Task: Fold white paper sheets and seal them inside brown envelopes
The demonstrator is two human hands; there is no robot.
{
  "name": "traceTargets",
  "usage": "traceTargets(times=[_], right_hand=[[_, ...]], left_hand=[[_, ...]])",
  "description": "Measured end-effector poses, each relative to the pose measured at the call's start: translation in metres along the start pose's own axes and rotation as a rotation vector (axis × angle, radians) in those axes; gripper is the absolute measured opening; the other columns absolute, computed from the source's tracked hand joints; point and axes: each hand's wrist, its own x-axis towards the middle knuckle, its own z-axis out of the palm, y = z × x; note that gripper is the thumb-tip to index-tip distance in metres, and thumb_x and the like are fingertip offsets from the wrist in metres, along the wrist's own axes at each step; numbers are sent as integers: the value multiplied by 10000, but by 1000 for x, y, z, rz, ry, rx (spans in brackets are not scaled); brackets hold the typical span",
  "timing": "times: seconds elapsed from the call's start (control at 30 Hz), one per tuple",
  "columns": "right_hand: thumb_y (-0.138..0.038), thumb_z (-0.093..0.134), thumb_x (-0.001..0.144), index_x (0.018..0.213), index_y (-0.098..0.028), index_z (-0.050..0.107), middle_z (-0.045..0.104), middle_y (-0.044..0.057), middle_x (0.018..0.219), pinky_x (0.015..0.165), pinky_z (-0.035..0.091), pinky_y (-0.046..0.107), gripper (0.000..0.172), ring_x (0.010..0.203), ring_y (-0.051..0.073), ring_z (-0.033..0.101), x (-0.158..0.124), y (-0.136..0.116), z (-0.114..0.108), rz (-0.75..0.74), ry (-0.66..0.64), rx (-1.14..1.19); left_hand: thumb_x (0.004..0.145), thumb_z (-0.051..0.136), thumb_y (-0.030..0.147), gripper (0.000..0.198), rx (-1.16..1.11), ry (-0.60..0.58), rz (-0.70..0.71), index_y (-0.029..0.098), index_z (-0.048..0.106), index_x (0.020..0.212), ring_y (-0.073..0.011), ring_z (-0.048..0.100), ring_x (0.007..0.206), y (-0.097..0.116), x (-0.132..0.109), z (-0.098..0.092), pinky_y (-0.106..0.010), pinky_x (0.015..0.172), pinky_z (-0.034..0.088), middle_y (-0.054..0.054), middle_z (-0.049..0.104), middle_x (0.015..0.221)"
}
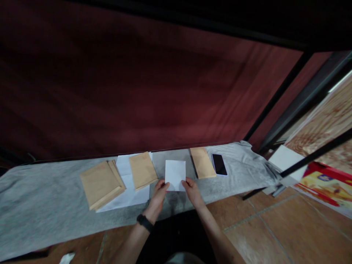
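The left hand (158,194) and right hand (194,191) are mostly closed, each pinching a near corner of a white paper (175,172), with the thumb on top and the fingers curled under. The paper lies flat between them, facing up, and reaches forward beyond the fingertips. It is above the tabletop (55,198), which is covered in a wrinkled grey cloth; whether the paper touches the cloth is unclear.

Just left of the left hand is a brown envelope (143,170), its near right corner close to the knuckles; whether they touch cannot be told. It lies on a large white sheet (132,198). Farther left of the hands, a fanned pile of brown envelopes (101,185) overlaps the sheet's left side.

Ahead and to the right of the right hand is another brown envelope (202,163), slightly slanted. Just beyond it, farther right, is a phone (219,164) with a dark screen facing up.

A black wristband (145,222) circles the left wrist, behind the left hand. Ahead of both hands rises a dark red panel (165,91). Well to the right of the hands is a colourful printed box (327,183), above brown floor tiles (275,220).
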Motion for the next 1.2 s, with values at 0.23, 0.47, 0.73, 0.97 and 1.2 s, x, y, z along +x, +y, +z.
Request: traceTargets(times=[0.23, 0.47, 0.73, 0.97, 1.2], right_hand=[[-105, 432, 937, 1359, -267, 602, 646, 54, 1343, 1077, 486, 409, 483, 1243, 216, 597, 1, -30, -33, -451, 6, -651], [-26, 504, 890, 1391, -231, 562, 604, 74, 1398, 1140, 412, 448, 545, 1297, 230, 551, -21, -7, -26, -578, -192, -953], [-61, 505, 917, 1355, -222, 592, 632, 90, 1359, 1103, 452, 429, 475, 1270, 222, 573, -34, 17, -23, -533, -172, -921], [-101, 477, 946, 1316, -231, 625, 625, 76, 1369, 1110, 449, 420, 420, 1279, 212, 563, -40, 33, -14, -484, -192, -882], [-129, 414, 971, 1295, -216, 638, 636, 83, 1350, 1121, 444, 458, 403, 1269, 219, 569, -42, 40, -7, -442, -155, -789]], left_hand=[[822, 626, 530, 440, -168, 58, -9, 217, 571, 1126, -219, 665, 1044, 38, 1, -9, -315, 781, 567, -93, 673, 1168], [791, 677, 314, 352, -251, -130, -336, 170, 606, 1104, -260, 699, 977, 24, -10, -8, -359, 726, 595, -133, 703, 1136], [714, 741, 295, 432, -33, -137, -212, 171, 621, 1110, -231, 700, 870, 11, -6, -14, -316, 642, 575, -106, 705, 1061], [866, 554, 190, 583, 638, 26, 41, 134, 439, 1434, -317, 648, 1073, 10, -8, -19, -445, 920, 526, -175, 660, 1182], [1007, 375, 297, 465, 1238, -267, 602, 153, 480, 1436, -312, 306, 1467, -14, -21, 5, -492, 1190, 267, -148, 379, 1570]])
